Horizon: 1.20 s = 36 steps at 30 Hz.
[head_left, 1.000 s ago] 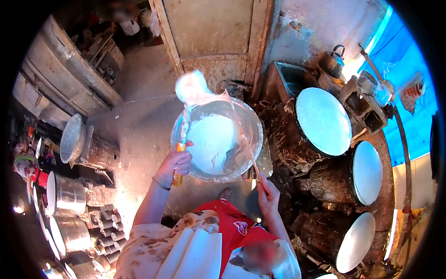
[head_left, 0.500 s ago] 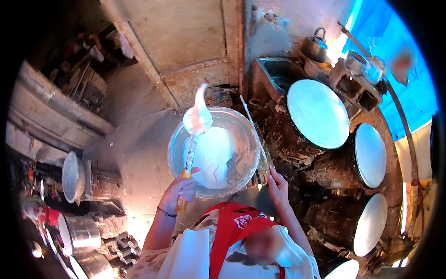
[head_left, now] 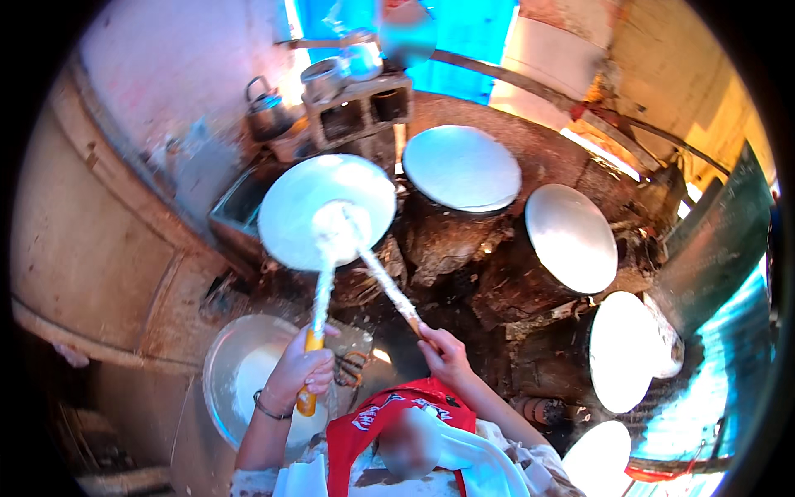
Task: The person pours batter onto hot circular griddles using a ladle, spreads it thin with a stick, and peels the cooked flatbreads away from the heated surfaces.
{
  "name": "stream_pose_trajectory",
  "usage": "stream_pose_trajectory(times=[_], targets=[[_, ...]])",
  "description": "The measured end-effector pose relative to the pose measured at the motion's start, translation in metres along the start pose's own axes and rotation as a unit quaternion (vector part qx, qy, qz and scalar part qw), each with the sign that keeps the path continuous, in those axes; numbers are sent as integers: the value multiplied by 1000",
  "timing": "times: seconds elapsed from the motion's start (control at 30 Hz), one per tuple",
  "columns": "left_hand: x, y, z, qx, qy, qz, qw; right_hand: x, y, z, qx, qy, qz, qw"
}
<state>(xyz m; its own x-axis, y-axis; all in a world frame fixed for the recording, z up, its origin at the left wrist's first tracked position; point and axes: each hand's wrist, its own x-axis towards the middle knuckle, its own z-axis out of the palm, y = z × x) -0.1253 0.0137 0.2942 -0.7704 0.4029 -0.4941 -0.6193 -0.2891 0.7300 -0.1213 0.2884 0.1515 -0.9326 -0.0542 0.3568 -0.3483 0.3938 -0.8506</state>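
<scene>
My left hand (head_left: pixel 305 369) is closed round the yellow handle of a tool (head_left: pixel 314 364), its long shaft coated in white. My right hand (head_left: pixel 443 354) grips a thin wooden-ended stick (head_left: pixel 383 282), also white-coated. Both tools reach up over a round pale pan (head_left: pixel 290 211) on a dark stove, their far ends meeting in a blurred white mass (head_left: pixel 339 229); whether this rests on the pan is unclear. Low at the left, beside my left hand, is a wide metal basin (head_left: pixel 224 373) holding white batter or paste, partly hidden by my arm.
More round pans (head_left: pixel 460 166) (head_left: pixel 571 236) (head_left: pixel 621 352) stand on blackened stoves to the right. Behind are a metal sink (head_left: pixel 232 207), a kettle (head_left: pixel 265 120) and concrete blocks (head_left: pixel 356 112) with pots. A worn door (head_left: pixel 99 248) stands at the left, a blue sheet (head_left: pixel 464 50) at the back.
My view has turned right, toward the stoves. Both tools with the white mass have moved from above the basin to over a pan; the basin now sits lower left in view.
</scene>
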Motion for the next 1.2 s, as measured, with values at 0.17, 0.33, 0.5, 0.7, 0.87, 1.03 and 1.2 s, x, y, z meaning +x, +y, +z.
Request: stream_pose_trajectory(times=[0.17,0.33,0.5,0.7,0.87,1.03,1.2], targets=[[107,32,137,114,-169,-65,977,-19,44,-95,0,226,63,972],[206,17,266,172,-283,-134,934,-33,69,-181,42,365,170,914],[292,-42,376,219,-318,-170,907,-53,122,-232,147,480,238,832],[375,-126,446,296,-324,-107,892,-39,155,-262,293,560,295,717],[445,-146,440,452,-290,21,843,-22,181,-266,280,580,343,684],[486,-139,444,571,-305,199,736,6,226,-262,255,623,303,674],[527,-118,428,602,-280,274,696,43,186,-280,393,591,285,644]])
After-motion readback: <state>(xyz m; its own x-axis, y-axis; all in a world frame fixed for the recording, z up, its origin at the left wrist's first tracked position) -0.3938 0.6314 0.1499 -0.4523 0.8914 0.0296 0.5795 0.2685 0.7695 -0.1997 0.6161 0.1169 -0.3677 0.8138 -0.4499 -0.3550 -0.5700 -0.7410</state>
